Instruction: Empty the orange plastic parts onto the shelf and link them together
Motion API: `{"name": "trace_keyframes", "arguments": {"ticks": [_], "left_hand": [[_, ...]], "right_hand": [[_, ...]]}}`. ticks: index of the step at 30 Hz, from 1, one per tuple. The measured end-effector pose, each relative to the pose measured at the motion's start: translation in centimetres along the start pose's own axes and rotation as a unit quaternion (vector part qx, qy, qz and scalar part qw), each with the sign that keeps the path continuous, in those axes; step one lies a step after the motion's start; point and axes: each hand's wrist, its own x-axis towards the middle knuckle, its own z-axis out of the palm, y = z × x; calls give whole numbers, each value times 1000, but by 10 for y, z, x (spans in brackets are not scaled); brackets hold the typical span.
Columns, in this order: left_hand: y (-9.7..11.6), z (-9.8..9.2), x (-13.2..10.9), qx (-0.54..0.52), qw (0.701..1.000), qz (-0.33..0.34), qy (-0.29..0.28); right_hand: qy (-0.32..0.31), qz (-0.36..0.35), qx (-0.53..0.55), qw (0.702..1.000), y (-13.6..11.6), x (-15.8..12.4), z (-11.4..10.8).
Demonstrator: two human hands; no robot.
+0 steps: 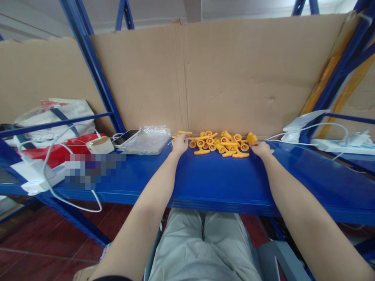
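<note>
A heap of several small orange plastic parts (221, 144) lies at the back of the blue shelf (211, 179), against a cardboard wall. My left hand (179, 143) rests at the heap's left edge, fingers curled around an orange piece there. My right hand (260, 148) sits at the heap's right edge, fingers bent and touching the outermost orange parts. Both forearms stretch forward over the shelf from my lap.
A clear plastic bag (149, 139) and a phone (127, 137) lie left of the heap, beside a tape roll (100, 145), white cables and a red-and-white bag (55, 117). A white power strip (340, 145) and wrapper lie at right. Blue rack uprights (96, 74) flank the cardboard (234, 74).
</note>
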Motion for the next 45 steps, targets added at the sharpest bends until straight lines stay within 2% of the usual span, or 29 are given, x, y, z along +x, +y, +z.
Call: {"name": "trace_keyframes", "arguments": {"ticks": [6, 12, 17, 24, 31, 38, 45], "left_hand": [[-12, 7, 2, 11, 999, -14, -41], [-24, 15, 6, 32, 993, -58, -98], [-21, 14, 6, 61, 990, -68, -109], [-18, 8, 3, 112, 981, -82, -136], [-16, 10, 3, 109, 984, -83, -118], [-16, 10, 3, 99, 988, -69, -92], [-1, 4, 2, 82, 997, -12, -5]], "right_hand": [[-13, 2, 1, 1000, -2, -2, -1], [1, -11, 5, 1000, -1, -1, 1], [24, -36, -3, 999, -5, -3, 0], [14, -64, -35, 997, -18, -14, -5], [-6, -116, -45, 992, -23, -13, -4], [-33, -90, -65, 993, -24, -13, 1], [-17, -119, -80, 990, -23, -9, 8]]}}
